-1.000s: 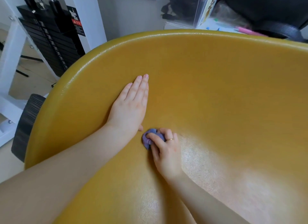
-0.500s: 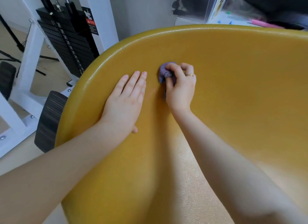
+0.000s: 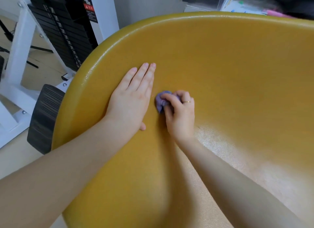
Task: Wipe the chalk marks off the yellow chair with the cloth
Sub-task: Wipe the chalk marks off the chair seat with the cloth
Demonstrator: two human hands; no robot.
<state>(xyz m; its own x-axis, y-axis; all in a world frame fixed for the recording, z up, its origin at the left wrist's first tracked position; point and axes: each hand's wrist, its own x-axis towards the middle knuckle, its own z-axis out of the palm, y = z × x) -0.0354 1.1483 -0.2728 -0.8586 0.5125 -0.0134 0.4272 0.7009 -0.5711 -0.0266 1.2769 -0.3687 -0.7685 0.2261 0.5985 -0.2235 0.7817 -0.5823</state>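
The yellow chair (image 3: 229,71) fills most of the head view, its curved shell seen from above. My left hand (image 3: 132,98) lies flat on the inner left wall, fingers straight and together. Just to its right, my right hand (image 3: 180,115) grips a small bunched purple cloth (image 3: 160,101) and presses it against the chair surface. A ring shows on one finger of that hand. No chalk marks are plain to see around the cloth; a faint reddish trace lies near its upper left edge.
A white-framed weight machine with a black plate stack (image 3: 57,29) stands behind the chair at left. A black ribbed pad (image 3: 44,117) sits close to the chair's left rim. Boxes and papers (image 3: 237,3) lie beyond the back rim.
My right hand swept the cloth up the chair wall and has now come back down, level with my left palm. The left hand stays flat in the same place.
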